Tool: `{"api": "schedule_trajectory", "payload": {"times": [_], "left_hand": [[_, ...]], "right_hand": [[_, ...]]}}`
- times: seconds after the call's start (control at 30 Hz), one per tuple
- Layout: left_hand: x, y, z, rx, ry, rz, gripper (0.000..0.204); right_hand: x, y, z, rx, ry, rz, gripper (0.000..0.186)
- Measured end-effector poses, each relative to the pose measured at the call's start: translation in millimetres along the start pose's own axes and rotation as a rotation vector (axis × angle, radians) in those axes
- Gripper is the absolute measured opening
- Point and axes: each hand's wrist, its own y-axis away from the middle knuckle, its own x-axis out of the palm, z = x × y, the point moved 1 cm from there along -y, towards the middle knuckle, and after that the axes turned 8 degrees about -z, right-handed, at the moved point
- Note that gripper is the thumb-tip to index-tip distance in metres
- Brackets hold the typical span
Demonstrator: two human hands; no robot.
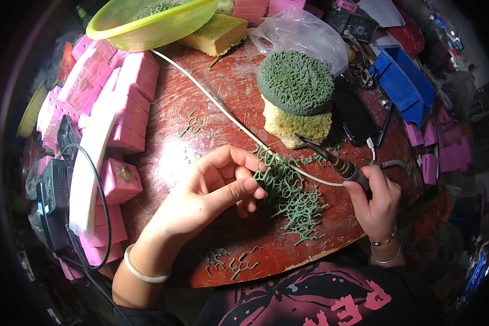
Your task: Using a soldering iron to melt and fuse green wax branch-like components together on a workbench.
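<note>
My left hand [214,187] is over the middle of the red table, thumb and fingers pinched on a thin green branching sprig [259,167]. It hangs at the edge of a tangled pile of green sprigs [301,209]. On the right, my right hand [376,200] is wrapped round the handle of a soldering iron [342,167]. The iron's dark pointed tip aims up and left, close to a pale yellow sponge block [296,127]. A round green textured sponge [296,81] rests on that block.
Pink blocks [130,125] are stacked at left beside a black box [54,201] with cables. A yellow-green basin [157,30] and a yellow sponge [214,35] stand at the back. A white cord [212,98] crosses the table. A phone [355,108] and blue tray [402,81] lie right.
</note>
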Motion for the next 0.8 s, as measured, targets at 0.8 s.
{"api": "schedule_trajectory", "payload": {"times": [0.8], "left_hand": [[-0.7, -1.5, 2.3, 0.033, -0.025, 0.027, 0.021]], "right_hand": [[-2.5, 1.1, -0.2, -0.119, -0.030, 0.058, 0.037]]}}
